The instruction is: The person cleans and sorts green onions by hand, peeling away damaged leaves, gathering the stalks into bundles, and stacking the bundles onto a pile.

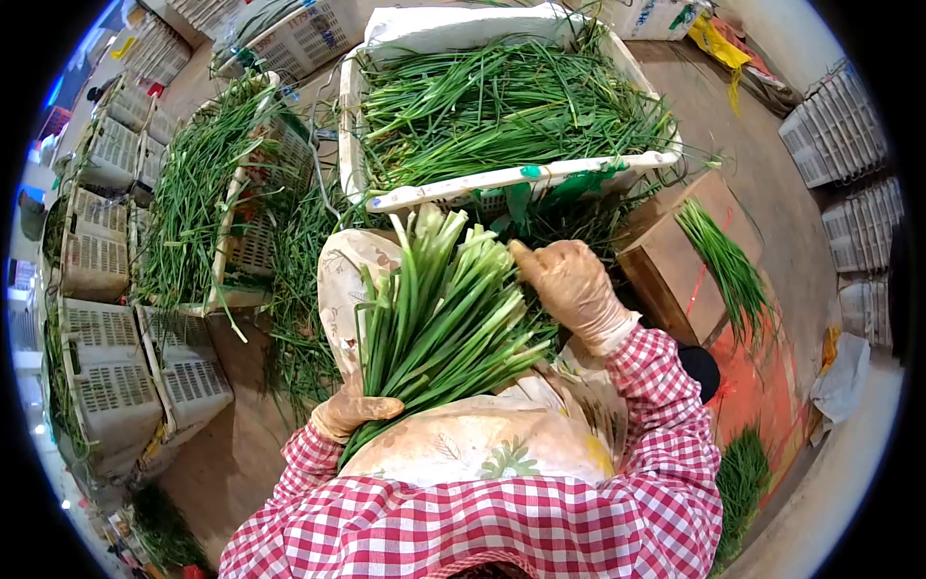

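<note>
A thick bunch of Chinese chives [439,323] lies across my lap, its pale cut ends fanned toward the crate and its green leaves toward my body. My gloved left hand [357,410] is closed around the leafy end, thumb on top. At the bunch's right edge, my gloved right hand [574,285] has its fingers curled, with the fingertips beside the pale stem ends. Whatever those fingers pinch, if anything, is hidden. Under the bunch is a stained, patterned apron [463,439].
A white crate [352,125] heaped with loose chives stands in front. Another loaded crate [231,217] is at left, near stacked crates [111,372]. To the right, a tied-looking chive bundle [723,256] rests on a wooden box [661,261]; more chives [741,482] lie lower right.
</note>
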A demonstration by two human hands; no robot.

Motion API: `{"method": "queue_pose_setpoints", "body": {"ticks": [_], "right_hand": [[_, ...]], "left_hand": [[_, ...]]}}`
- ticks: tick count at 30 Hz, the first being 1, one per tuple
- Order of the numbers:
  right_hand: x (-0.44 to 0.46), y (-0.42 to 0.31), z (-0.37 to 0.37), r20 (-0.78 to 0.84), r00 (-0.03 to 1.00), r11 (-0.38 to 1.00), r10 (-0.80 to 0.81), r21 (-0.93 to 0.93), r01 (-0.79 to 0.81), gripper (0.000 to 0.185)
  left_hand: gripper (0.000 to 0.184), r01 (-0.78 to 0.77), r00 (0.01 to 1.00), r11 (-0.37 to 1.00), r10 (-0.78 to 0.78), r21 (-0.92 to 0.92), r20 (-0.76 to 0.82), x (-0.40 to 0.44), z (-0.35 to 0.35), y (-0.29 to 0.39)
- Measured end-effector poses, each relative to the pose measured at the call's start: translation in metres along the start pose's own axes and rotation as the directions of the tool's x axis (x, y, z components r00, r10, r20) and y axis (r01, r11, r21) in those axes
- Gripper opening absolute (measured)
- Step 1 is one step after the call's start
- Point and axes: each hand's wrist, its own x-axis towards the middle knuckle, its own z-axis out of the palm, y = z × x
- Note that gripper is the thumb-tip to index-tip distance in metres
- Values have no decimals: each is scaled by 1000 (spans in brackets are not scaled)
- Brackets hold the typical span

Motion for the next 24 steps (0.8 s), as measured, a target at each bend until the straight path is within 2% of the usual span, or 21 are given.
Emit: {"method": "queue_pose_setpoints", "body": {"ticks": [2,4,6,7,8,9,10,12,13,14,16,17,19,20,22,24], "right_hand": [[-12,31,14,-40,999,999,20,38,-19,43],[-18,64,14,-74,996,998,59,-31,-61,33],[-29,77,21,-103,924,873,369,-302,-383,37],[-39,87,42,-108,835,795,540,-261,-548,33],[-32,81,30,-108,833,792,543,-264,-550,33],[-15,64,6,23,809,738,588,394,-548,29],[0,47,-13,158,820,311,550,873,-377,30],[16,23,-33,265,886,381,380,828,-411,38],[24,13,-42,197,920,571,338,734,-367,42],[26,6,-42,109,935,649,339,692,-316,46],[36,-3,-49,424,816,496,392,650,-576,46],[38,-3,-45,424,816,495,392,650,-576,46],[40,2,-30,598,733,182,324,721,-668,47],[42,3,-25,652,709,-98,269,751,-653,42],[38,1,-24,648,731,-303,214,755,-581,30],[36,0,-22,615,754,-277,233,785,-554,26]], "left_hand": [[73,16,996,1000,-15,14,-84,-3,9,8],[59,-15,999,1000,15,-13,32,2,25,37],[60,-37,999,999,38,-11,12,4,32,42],[60,-30,999,1000,30,1,29,5,34,45],[60,-23,999,1000,22,12,45,6,36,49],[58,10,999,1000,-10,-3,52,6,41,56],[58,17,999,1000,-16,-5,51,5,42,55],[55,20,999,996,-24,91,42,5,40,57],[55,20,999,995,-25,95,45,5,39,58],[54,16,999,995,-21,103,48,6,40,59],[53,9,999,993,-15,118,49,5,41,59],[53,10,999,993,-15,118,49,4,41,59],[53,47,998,991,-51,129,31,4,41,58],[53,43,998,991,-48,127,32,5,40,58],[52,-6,997,994,-3,111,77,5,40,56],[55,-27,994,991,13,132,106,6,29,47]]}}
